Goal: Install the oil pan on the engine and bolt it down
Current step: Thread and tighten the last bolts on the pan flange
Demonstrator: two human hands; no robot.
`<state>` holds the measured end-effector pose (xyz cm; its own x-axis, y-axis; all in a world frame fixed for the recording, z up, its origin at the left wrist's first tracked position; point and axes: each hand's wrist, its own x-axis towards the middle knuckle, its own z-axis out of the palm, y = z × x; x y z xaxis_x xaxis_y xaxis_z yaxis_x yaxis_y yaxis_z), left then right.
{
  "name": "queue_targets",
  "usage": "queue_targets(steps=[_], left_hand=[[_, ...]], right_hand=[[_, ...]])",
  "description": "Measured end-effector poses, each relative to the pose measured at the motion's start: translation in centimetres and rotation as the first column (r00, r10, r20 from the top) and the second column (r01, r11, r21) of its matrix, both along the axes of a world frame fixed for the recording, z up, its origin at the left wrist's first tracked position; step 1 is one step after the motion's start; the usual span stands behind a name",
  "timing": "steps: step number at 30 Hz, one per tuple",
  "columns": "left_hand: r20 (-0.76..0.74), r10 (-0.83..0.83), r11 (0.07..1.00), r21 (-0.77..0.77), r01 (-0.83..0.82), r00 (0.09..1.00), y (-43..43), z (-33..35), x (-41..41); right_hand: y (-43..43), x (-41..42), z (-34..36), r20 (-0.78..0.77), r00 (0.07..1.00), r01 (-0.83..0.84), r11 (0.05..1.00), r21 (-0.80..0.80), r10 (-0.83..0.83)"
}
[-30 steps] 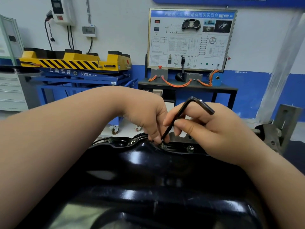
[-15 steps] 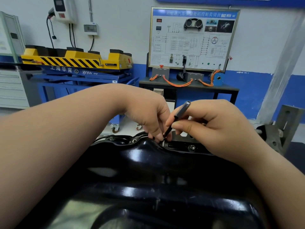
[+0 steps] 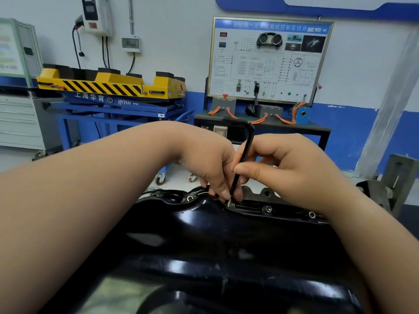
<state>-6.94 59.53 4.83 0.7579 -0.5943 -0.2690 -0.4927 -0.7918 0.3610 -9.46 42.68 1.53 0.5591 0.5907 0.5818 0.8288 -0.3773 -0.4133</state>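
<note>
Workshop wall: white above a blue band. I note a framed wiring training board point(image 3: 269, 60) standing on a dark table point(image 3: 317, 129), and a wall charger box point(image 3: 97, 14) with cables hanging from it.
Step in hand: bolting down. The black oil pan point(image 3: 204, 245) sits on the engine point(image 3: 264, 193), whose grey casting shows just behind the pan's far rim.
Tool: an L-shaped black hex key point(image 3: 246, 150), near upright with its short arm on top pointing left. Its tip is in a bolt point(image 3: 229, 203) on the pan's far flange.
Grip, right: the right hand point(image 3: 290, 168) pinches the key's long shaft between thumb and fingers.
Grip, left: the left hand point(image 3: 208, 164) has its fingers bunched round the key's lower end at the bolt head.
Other fasteners: seated bolt heads point(image 3: 268, 209) show along the flange to the right. I cannot tell whether the ringed hole point(image 3: 190, 198) to the left is filled.
Next move: in my judgement, twirl the shaft to run this bolt down, holding the key square to avoid cross-threading, then go on to the next hole.
Surroundings: a yellow-and-black striped lift platform point(image 3: 108, 85) stands on a blue frame at left. A grey steel stand bracket point(image 3: 394, 177) is at right, near the pan.
</note>
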Motion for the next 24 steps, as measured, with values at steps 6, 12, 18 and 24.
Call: queue_targets(steps=[6, 12, 18, 24], left_hand=[[0.082, 0.013, 1.0, 0.018, -0.014, 0.997, -0.59, -0.3, -0.05], [0.077, -0.005, 1.0, 0.027, 0.003, 0.997, -0.63, -0.1, -0.27], [0.04, -0.029, 0.999, 0.024, 0.028, 0.999, -0.43, 0.06, -0.41], [0.07, -0.031, 0.999, 0.018, 0.03, 0.997, -0.52, 0.04, -0.33]], right_hand=[[-0.22, -0.3, -0.3, 0.092, 0.996, 0.004, 0.998, -0.055, 0.001], [-0.25, -0.4, -0.49, 0.115, 0.993, -0.016, 1.0, -0.021, 0.018], [-0.1, -0.43, -0.42, 0.169, 0.986, -0.003, 0.999, 0.034, -0.003], [0.2, -0.51, -0.41, 0.121, 0.993, -0.014, 0.999, 0.033, 0.01]])
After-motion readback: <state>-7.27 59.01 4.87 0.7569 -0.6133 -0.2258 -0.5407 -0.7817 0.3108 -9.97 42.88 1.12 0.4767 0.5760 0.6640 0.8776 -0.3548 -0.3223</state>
